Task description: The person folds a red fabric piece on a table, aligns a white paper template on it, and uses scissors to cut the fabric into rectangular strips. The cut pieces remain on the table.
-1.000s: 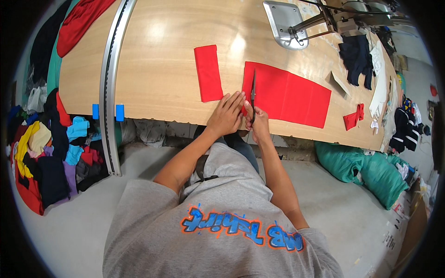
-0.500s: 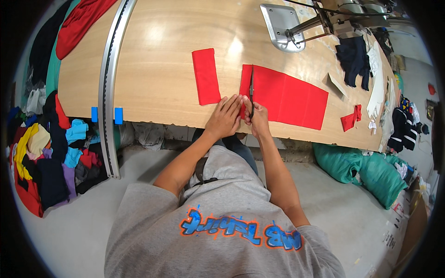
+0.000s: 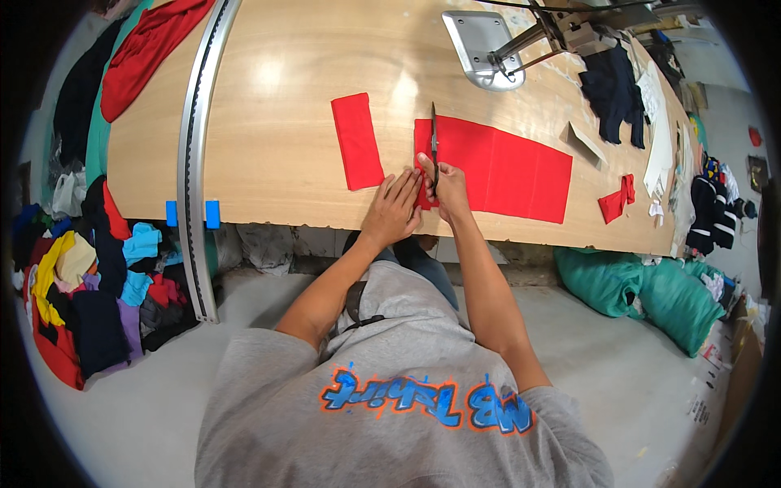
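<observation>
My right hand [image 3: 447, 193] is closed around the handles of dark scissors [image 3: 434, 140]. Their blades point away from me across the left part of a long red fabric piece [image 3: 508, 167], and the tip sticks out past its far edge. Flat on the near left corner of that fabric lies my left hand [image 3: 392, 208], fingers stretched out, beside the right hand. To its far left rests a smaller red fabric strip [image 3: 356, 141], apart from the long piece. The cloth under my fingers is partly hidden.
A metal rail [image 3: 194, 138] crosses the wooden table [image 3: 277, 146] on the left. A cutting machine's base plate [image 3: 482, 49] stands at the far right, near dark fabric [image 3: 612, 93] and a red scrap [image 3: 617, 200]. Clothes [image 3: 98, 309] and green sacks [image 3: 634, 293] lie below.
The scissors have slid away from me, so their tip now passes the fabric's far edge. My left hand stays about where it was. The whole view has shifted slightly.
</observation>
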`<state>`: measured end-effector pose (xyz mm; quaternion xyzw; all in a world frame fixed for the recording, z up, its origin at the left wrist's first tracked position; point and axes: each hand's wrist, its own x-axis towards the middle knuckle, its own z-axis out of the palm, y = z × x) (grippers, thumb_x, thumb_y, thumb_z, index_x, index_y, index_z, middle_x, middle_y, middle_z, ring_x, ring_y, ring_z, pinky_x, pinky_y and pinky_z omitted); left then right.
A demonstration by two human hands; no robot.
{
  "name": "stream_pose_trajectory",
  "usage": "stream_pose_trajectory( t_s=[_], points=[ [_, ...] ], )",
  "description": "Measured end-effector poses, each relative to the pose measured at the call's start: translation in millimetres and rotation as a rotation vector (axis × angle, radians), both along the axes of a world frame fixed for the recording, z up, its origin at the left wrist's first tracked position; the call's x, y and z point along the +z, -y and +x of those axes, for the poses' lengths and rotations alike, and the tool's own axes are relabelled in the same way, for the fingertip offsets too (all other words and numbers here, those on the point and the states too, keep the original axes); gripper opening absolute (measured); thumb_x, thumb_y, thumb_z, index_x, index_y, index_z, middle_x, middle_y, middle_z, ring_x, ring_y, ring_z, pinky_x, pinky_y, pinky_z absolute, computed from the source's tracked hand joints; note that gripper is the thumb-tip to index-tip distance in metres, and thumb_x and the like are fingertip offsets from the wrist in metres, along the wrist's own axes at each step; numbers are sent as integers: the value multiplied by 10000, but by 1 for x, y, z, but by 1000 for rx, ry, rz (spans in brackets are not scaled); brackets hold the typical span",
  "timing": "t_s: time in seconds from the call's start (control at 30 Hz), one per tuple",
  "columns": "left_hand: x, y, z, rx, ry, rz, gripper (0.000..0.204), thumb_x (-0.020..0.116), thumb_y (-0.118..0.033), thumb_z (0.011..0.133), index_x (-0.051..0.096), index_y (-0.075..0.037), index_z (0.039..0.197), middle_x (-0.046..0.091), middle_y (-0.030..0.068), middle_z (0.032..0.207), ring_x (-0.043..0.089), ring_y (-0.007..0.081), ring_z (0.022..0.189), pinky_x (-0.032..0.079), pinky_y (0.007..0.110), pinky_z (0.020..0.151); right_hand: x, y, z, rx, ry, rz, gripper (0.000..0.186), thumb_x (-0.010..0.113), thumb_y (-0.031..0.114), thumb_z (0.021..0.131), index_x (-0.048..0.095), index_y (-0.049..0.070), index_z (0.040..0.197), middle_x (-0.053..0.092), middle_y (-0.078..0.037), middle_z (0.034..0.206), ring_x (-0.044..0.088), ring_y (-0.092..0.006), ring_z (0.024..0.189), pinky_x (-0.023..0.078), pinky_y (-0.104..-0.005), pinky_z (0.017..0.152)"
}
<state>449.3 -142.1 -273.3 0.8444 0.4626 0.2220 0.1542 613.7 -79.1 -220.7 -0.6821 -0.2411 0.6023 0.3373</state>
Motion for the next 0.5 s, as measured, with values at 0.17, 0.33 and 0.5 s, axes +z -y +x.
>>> stream_pose_trajectory(
  t_s=[0.17,0.33,0.5],
  points=[
    [7,-10,9,124,-99,-2,653,636,-322,1042,566,60,1568,541,178,1677,421,311,1610,312,572,1302,38,34,17,129,108,12,463,869,433,998,597,99,827,585,3,645,566,-103,518,431,-277,481],
    [15,-96,12,296,-273,71,620,569,-314,1097,538,57,1593,514,188,1694,395,336,1620,270,610,1310,65,131,69,64,153,0,488,845,487,1001,600,88,864,585,-3,687,573,-105,591,465,-292,570],
    [34,-134,45,181,-5,108,578,549,-217,1102,508,51,1612,489,225,1698,376,360,1634,261,570,1341,46,236,114,-15,110,-138,511,795,559,1017,609,93,916,612,-9,754,595,-120,705,486,-313,688]
  ],
)
